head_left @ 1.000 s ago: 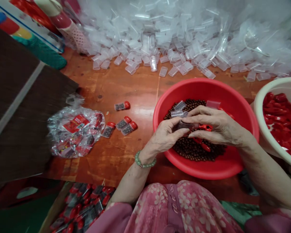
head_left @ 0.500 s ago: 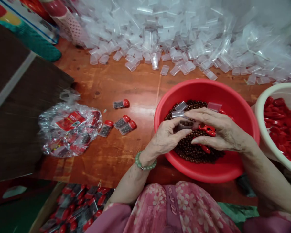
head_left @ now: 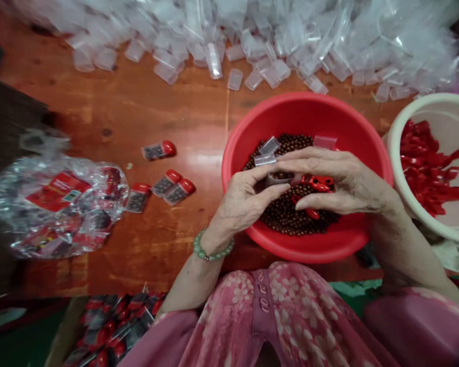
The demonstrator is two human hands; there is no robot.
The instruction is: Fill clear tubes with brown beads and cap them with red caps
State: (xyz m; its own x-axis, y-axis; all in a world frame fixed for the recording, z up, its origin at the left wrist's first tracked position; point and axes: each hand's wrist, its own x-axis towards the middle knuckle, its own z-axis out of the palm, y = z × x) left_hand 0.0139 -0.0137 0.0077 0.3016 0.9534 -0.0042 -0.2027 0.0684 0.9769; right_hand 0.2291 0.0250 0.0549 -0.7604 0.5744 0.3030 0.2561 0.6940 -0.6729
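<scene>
Over a red basin (head_left: 344, 122) of small dark brown beads (head_left: 286, 216), my left hand (head_left: 245, 201) pinches a small clear vial (head_left: 277, 178) partly filled with beads. My right hand (head_left: 340, 181) is curled just to its right, fingers closed on red caps (head_left: 317, 182) at the vial's mouth. Two empty clear vials (head_left: 266, 152) lie on the beads, and a third (head_left: 325, 141) rests by the far wall. A green bead bracelet (head_left: 210, 252) circles my left wrist.
A cream basin (head_left: 396, 168) of red caps (head_left: 430, 171) stands at the right. Several filled, capped vials (head_left: 168, 183) lie on the wooden table (head_left: 137, 112), beside a plastic bag of packs (head_left: 57, 204). A heap of empty vials (head_left: 252, 35) covers the back. A box of finished vials (head_left: 115, 326) sits below.
The view has tilted down and closer, so the table slid up in frame. Both hands keep the same grip on the vial and caps over the red basin.
</scene>
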